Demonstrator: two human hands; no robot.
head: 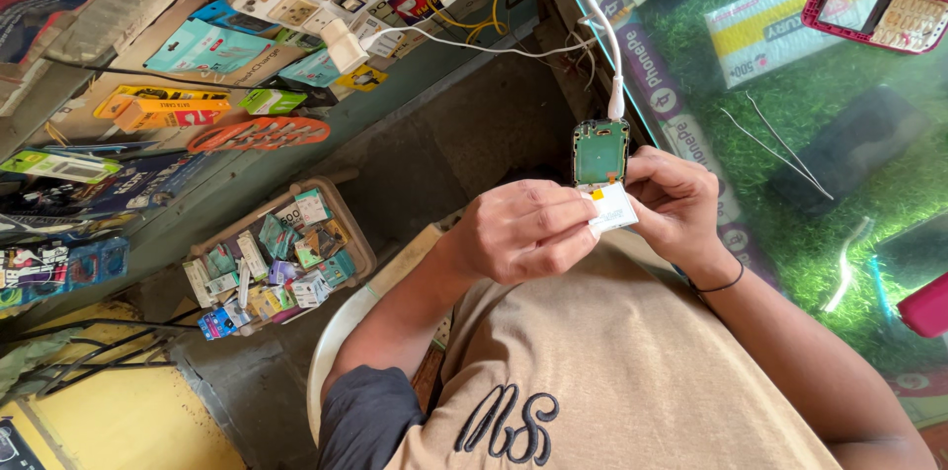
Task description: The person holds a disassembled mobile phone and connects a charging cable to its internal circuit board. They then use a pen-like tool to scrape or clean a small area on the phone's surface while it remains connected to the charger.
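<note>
My left hand [518, 230] pinches a small white part [613, 206]; my right hand [674, 203] beside it grips the green circuit board [599, 151] above, cable [614, 55] attached.

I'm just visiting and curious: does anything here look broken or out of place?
Yes. The red phone on the glass counter lies opened up, its front bare. Both hands hold a bare green circuit board with a white cable plugged in.
</note>
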